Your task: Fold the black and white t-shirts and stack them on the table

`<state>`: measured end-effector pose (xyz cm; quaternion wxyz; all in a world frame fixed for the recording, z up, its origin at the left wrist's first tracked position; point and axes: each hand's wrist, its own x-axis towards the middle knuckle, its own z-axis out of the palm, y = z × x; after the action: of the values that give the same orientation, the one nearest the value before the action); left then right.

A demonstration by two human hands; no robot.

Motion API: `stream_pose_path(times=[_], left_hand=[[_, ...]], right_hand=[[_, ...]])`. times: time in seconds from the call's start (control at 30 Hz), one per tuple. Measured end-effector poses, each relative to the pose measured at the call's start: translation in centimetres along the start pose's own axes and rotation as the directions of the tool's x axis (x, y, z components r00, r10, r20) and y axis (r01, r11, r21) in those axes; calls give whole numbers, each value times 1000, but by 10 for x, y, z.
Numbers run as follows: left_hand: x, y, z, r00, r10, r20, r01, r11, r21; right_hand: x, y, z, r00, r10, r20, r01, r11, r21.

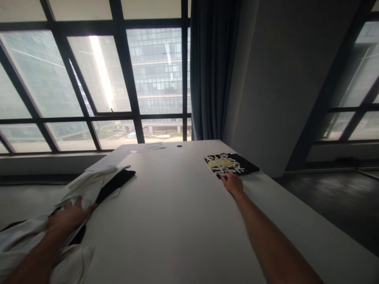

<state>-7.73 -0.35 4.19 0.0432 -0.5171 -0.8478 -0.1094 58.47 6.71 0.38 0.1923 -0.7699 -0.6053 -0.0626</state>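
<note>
On the right part of the white table (166, 221) lies a folded black garment (248, 165) with a white and yellow print. My right hand (233, 183) is at its near edge, with fingers closed on the cloth. To the left, a loose heap of white clothes (89, 182) is mixed with black cloth (115, 184). My left hand (69, 216) presses into that heap, its fingers curled into the white cloth and the thumb along the right side. The fingertips are partly hidden in the folds.
Sheets of paper (142, 147) lie at the table's far left. A dark round cable hole (179, 146) sits near the far edge. Beyond stand large windows (156, 75), a blue curtain (211, 71) and a grey pillar (272, 86). The table's right edge slants toward me.
</note>
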Motion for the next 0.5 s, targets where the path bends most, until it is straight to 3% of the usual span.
stream_pose_path(times=[0.1,0.2,0.27,0.33,0.4,0.43,0.5], left_hand=[[-17,25,-13,996,-89,-3,89,994,69],[-28,30,-20,990,-120,-79,124,991,49],[-35,36,-22,980,-55,-190,48,998,-43],[-49,56,-22,952,139,-272,-177,976,-123],[-77,94,-22,878,413,-243,-453,881,-137],[-96,118,-22,818,543,-190,-569,812,-129],[-141,169,-20,652,755,-68,-749,629,-206]], right_hand=[[-14,-25,-16,997,-44,63,42,999,31],[-41,-55,-36,966,-191,171,159,970,185],[-60,-68,-52,909,-342,238,238,894,379],[-74,-71,-68,885,-417,209,253,805,537],[-81,-63,-80,924,-361,125,234,794,561],[-83,-57,-82,942,-320,100,222,819,529],[-89,-45,-80,946,-293,138,205,871,447]])
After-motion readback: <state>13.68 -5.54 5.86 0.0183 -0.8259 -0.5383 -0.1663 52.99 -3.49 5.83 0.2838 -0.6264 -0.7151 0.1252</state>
